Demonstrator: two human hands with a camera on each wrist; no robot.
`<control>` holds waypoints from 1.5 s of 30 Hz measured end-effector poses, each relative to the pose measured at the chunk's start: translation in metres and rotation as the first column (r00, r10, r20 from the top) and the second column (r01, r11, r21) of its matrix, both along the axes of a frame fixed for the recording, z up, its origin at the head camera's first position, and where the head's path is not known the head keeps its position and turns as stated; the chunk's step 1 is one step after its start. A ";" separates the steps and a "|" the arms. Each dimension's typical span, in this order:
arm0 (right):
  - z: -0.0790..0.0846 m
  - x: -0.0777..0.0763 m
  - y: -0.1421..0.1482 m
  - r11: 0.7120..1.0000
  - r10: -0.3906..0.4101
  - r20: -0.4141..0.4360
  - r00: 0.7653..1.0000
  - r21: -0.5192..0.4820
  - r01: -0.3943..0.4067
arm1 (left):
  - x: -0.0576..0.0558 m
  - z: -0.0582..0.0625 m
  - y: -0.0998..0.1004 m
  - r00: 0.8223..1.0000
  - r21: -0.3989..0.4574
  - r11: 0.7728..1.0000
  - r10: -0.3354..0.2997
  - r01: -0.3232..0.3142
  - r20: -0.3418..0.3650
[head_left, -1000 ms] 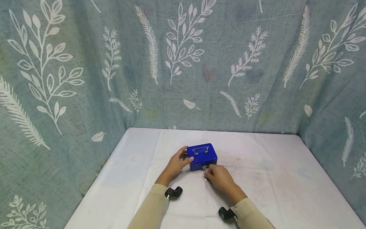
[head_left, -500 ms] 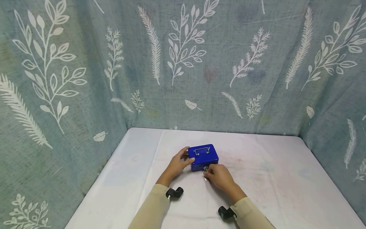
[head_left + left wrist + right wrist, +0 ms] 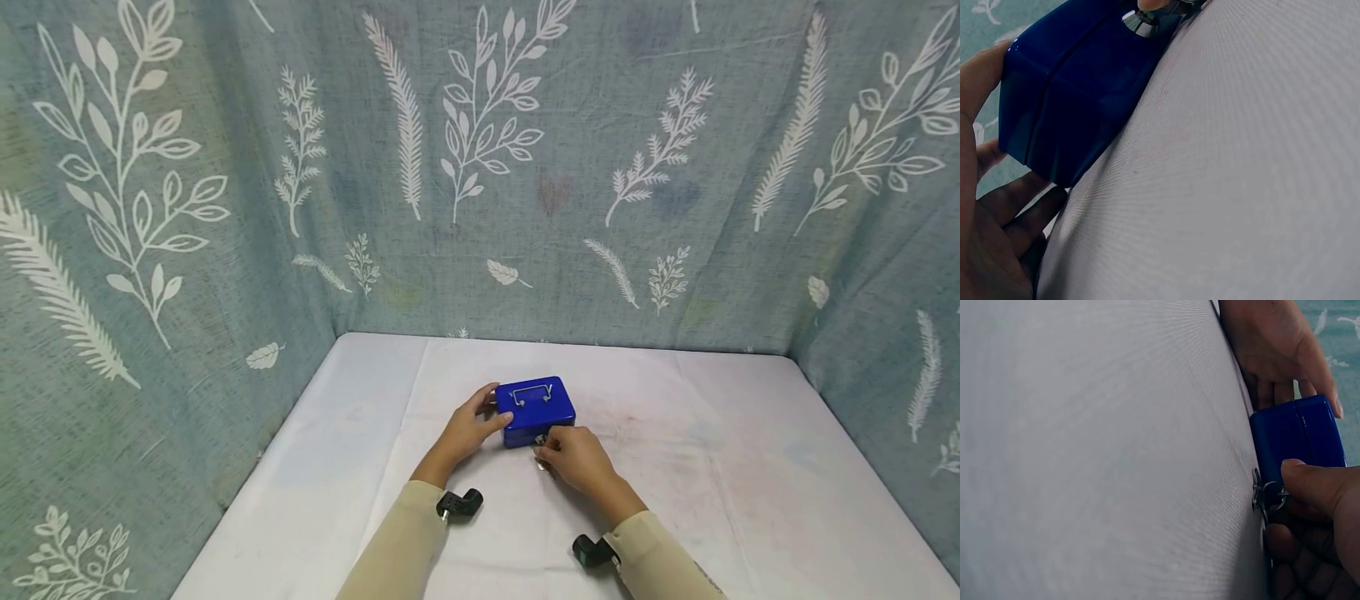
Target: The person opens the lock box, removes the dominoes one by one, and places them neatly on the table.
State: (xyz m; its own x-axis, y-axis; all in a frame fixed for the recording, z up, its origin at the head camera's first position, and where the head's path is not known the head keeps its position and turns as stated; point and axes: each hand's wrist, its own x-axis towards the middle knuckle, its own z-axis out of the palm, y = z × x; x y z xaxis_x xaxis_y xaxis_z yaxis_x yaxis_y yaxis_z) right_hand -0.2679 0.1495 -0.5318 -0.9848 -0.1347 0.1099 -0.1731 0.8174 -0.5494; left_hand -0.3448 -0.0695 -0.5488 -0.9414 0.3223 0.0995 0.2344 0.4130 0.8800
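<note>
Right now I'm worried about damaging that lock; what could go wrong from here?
The blue box might twist or slide, since the left hand holds one side while the right hand works at the front lock. The small keys, dangling close to the white cloth, could snag.

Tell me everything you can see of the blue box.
The blue box is glossy, apparently metal, rounded-cornered, its lid closed, with a wire handle on top and silver lock in front. It rests on the white cloth. The left hand grips its left side, thumb on the lid; the right hand pinches keys at the lock.
</note>
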 end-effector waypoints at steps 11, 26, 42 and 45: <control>0.001 0.001 0.000 0.998 -0.043 0.030 0.999 -0.041 0.044 | 0.001 0.001 0.001 1.000 -0.001 1.000 0.008 -0.008 0.009; 0.003 -0.001 -0.001 0.998 -0.054 0.024 0.998 -0.044 0.055 | 0.000 -0.003 0.000 1.000 0.020 1.000 0.009 -0.009 -0.002; 0.005 -0.004 -0.002 0.998 -0.050 0.074 0.996 0.038 0.048 | 0.000 -0.003 0.000 1.000 0.009 1.000 0.008 -0.008 -0.008; 0.004 -0.005 -0.002 0.997 -0.054 0.068 0.996 0.055 0.050 | 0.000 -0.002 0.001 1.000 0.004 1.000 0.014 -0.014 0.001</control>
State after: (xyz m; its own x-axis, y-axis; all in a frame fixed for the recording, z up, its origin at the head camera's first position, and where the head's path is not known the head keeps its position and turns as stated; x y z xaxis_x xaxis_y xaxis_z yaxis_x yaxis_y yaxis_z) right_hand -0.2729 0.1475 -0.5276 -0.9956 -0.0868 0.0346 -0.0922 0.8529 -0.5139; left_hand -0.3446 -0.0686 -0.5509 -0.9458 0.3090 0.1000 0.2282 0.4131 0.8817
